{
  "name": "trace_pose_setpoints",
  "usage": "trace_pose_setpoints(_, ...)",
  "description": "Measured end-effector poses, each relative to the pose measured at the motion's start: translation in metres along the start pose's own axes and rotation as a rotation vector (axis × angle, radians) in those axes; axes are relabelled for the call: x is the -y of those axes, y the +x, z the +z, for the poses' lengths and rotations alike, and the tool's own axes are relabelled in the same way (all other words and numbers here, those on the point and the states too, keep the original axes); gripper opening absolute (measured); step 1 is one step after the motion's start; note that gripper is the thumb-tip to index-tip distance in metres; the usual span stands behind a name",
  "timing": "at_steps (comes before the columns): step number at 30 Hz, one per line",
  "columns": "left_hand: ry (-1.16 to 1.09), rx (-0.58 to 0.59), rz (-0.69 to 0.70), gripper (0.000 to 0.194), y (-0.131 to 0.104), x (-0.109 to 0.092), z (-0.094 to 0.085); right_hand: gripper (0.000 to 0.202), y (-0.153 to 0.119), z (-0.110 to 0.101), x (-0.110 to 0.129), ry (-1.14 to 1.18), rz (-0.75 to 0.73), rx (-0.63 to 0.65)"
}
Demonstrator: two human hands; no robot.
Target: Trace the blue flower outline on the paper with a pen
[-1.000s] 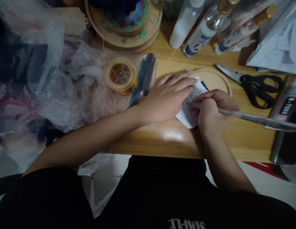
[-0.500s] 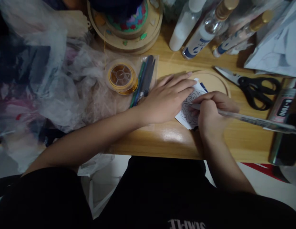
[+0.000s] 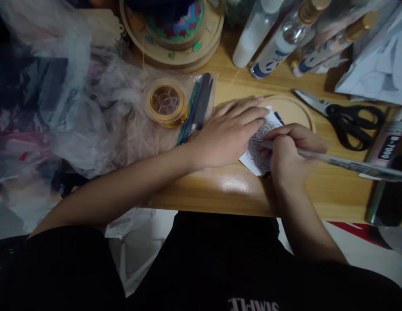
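1. Right of frame centre: patterned paper (image 3: 251, 162), partly covered by both hands.
2. Same spot, left hand (image 3: 229, 136): flat, fingers extended over paper's edge, gripping nothing.
3. Just right, right hand (image 3: 289, 155): fingers curled round pen (image 3: 343, 162), tip at pattern.
4. Upper right: scissors (image 3: 336, 113).

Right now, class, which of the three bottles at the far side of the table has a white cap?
The leftmost bottle in the picture. The middle bottle and the rightmost bottle both have gold-coloured caps instead.
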State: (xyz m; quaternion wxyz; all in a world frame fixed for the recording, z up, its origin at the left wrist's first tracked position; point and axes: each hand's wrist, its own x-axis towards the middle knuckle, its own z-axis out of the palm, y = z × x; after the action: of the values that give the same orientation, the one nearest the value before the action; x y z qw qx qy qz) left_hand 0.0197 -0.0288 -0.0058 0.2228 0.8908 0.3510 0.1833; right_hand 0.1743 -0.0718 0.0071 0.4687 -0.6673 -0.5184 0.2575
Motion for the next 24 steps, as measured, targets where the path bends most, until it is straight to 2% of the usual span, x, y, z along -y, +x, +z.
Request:
trace_pose_setpoints(11,0.012,0.015,0.003,0.043,0.0006,0.0002,-0.0003,0.022,-0.0004,-0.0018,-0.0018,-0.007,-0.028,0.037)
trace_pose_setpoints(24,0.024,0.022,-0.001,0.044,0.0004,0.0007,-0.0004,0.022,0.0004,0.0,0.0014,-0.018,-0.011,0.008)
